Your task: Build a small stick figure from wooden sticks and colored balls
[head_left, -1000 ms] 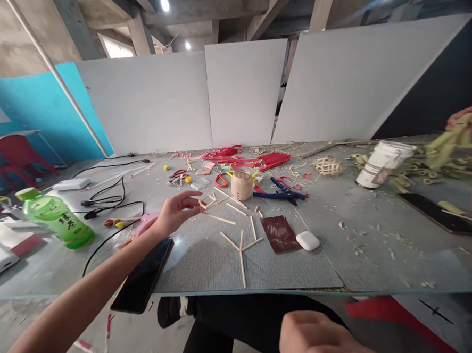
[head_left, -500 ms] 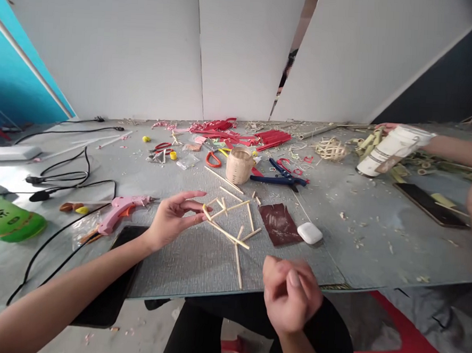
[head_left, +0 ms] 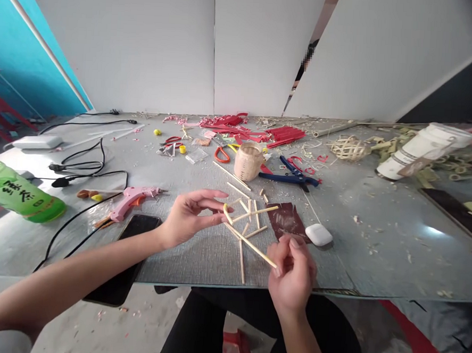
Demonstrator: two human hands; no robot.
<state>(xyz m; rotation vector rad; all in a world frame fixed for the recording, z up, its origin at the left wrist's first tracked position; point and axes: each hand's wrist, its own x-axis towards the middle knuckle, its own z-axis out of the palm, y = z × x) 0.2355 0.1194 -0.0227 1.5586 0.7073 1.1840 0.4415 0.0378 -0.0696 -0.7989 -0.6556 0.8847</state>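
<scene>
Head view: near the front edge of the worktop (head_left: 198, 267), the left hand (head_left: 195, 216) pinches the frame (head_left: 251, 245) between thumb and fingers. The right hand (head_left: 294, 276) has its fingers curled together at the frame's near end; whether they clamp it, I cannot tell. Its pieces look joined; other sticks (head_left: 242, 262) lie outside it, so joining seems partly done.

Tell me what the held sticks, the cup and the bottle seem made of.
Sticks: probably bamboo or wood, matte; they are pale, straw-coloured and straight. Cup: perhaps bamboo or wood, dull; its tan side shows small dark marks, but weave or solid is unclear. Bottle: likely plastic, glossy; translucent green.
</scene>
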